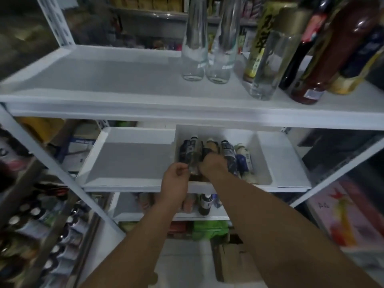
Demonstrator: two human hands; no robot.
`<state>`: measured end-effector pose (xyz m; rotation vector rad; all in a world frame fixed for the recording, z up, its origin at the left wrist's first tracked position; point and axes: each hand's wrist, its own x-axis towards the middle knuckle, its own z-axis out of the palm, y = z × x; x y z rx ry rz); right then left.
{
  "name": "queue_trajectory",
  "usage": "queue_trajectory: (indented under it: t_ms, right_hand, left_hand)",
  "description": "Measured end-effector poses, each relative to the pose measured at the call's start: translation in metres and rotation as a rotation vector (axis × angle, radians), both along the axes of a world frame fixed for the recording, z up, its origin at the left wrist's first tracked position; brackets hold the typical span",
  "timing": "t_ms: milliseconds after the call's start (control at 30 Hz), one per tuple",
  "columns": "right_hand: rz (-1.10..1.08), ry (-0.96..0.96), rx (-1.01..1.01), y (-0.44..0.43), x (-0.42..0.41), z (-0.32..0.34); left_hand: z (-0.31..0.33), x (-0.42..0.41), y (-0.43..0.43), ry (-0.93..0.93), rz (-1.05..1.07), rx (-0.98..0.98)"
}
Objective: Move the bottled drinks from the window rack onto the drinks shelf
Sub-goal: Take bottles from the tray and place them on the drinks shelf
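A white rack stands before me. On its middle shelf (133, 159) several small bottles lie side by side in the right compartment: a dark-labelled clear bottle (192, 151), a tan bottle (212, 144), a dark bottle (227, 152) and a white bottle with a blue label (244, 156). My left hand (175, 183) pinches the base of the dark-labelled clear bottle. My right hand (212, 163) is closed over the tan bottle beside it.
The top shelf (108, 80) carries two clear glass bottles (194, 44), a yellow-labelled bottle (257, 48), a clear tumbler-like bottle (268, 65) and dark bottles (318, 59) at right. A lower shelf holds another dark bottle (204, 204). Rows of bottles (41, 229) fill a rack at lower left.
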<state>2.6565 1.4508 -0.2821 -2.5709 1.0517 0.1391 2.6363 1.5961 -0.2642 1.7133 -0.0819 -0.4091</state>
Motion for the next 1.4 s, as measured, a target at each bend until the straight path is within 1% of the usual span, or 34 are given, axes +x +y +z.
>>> queue_trajectory:
  t_ms: [33, 100, 233, 367, 467, 567, 633, 767, 833, 933, 967, 1067, 1167, 1300, 1367, 1400]
  right_hand:
    - [0.016, 0.081, -0.05, -0.002, 0.005, -0.005]
    - [-0.006, 0.161, -0.077, -0.004, 0.017, -0.016]
    - [-0.169, 0.279, 0.007, -0.009, 0.034, -0.019]
    - [-0.197, 0.295, 0.002, -0.011, 0.041, -0.018]
    - [-0.269, 0.207, 0.075, -0.011, 0.043, -0.026]
    - [-0.237, 0.116, 0.187, -0.019, 0.041, -0.026]
    - [-0.223, 0.056, 0.195, -0.026, 0.035, -0.018]
    - [-0.235, -0.178, 0.233, -0.026, 0.02, 0.014]
    - [-0.21, -0.291, 0.351, -0.015, 0.014, 0.034]
    - [-0.173, -0.449, 0.624, 0.022, 0.004, 0.06]
    - [-0.153, -0.462, 0.687, 0.038, 0.002, 0.064]
    - [-0.071, -0.41, 0.905, 0.09, -0.004, 0.072]
    - [0.038, -0.322, 1.075, 0.155, -0.009, 0.078]
    - [0.29, -0.305, 1.271, 0.271, -0.021, 0.1]
    - [0.475, -0.306, 1.329, 0.336, -0.032, 0.117]
    - [0.591, -0.312, 1.346, 0.369, -0.04, 0.126]
  left_hand:
    - [-0.003, 0.003, -0.003, 0.008, 0.004, -0.003]
    - [-0.009, 0.008, -0.006, 0.021, 0.009, -0.019]
    - [-0.016, 0.017, -0.009, 0.033, 0.003, -0.016]
    - [-0.018, 0.025, -0.016, 0.057, -0.002, 0.005]
    - [-0.019, 0.032, -0.025, 0.1, -0.032, 0.007]
    - [-0.021, 0.036, -0.031, 0.112, -0.045, 0.007]
    - [-0.018, 0.037, -0.033, 0.103, -0.045, -0.004]
    - [-0.005, 0.043, -0.029, 0.105, -0.01, -0.058]
    - [0.005, 0.047, -0.02, 0.073, 0.04, -0.075]
    - [0.022, 0.053, 0.002, 0.047, 0.109, -0.106]
    - [0.027, 0.053, 0.012, 0.05, 0.121, -0.111]
    - [0.035, 0.046, 0.058, 0.041, 0.196, -0.118]
    - [0.044, 0.027, 0.126, -0.029, 0.342, -0.077]
    - [0.075, -0.007, 0.238, -0.171, 0.621, -0.137]
    - [0.097, -0.035, 0.298, -0.272, 0.725, -0.199]
    - [0.109, -0.052, 0.33, -0.342, 0.783, -0.193]
